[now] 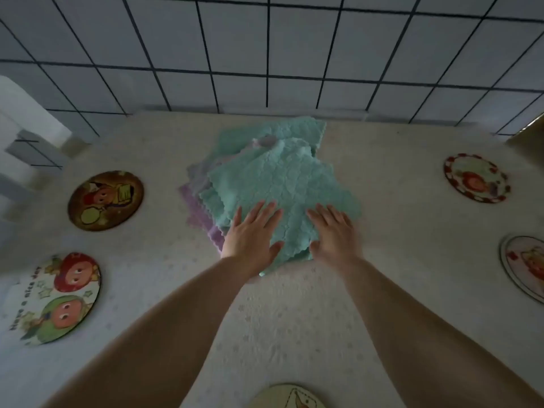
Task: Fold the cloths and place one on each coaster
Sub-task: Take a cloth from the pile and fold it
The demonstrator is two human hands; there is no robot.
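Observation:
A loose pile of cloths lies in the middle of the table: a teal cloth (279, 184) on top, purple cloths (195, 207) showing at its left edge, another teal one (282, 129) behind. My left hand (251, 234) and my right hand (334, 231) lie flat with straight fingers on the near part of the top teal cloth, pressing it down. Round cartoon coasters lie around the pile: a brown coaster (106, 200) and a pale coaster (57, 298) at left, a red-rimmed coaster (477, 178) and a white coaster (527, 267) at right, one more coaster (290, 397) at the near edge.
The table carries a cream patterned cover (397, 231). A white tiled wall (265, 48) with dark grout rises right behind the pile. A white appliance or box (26, 119) stands at the far left corner.

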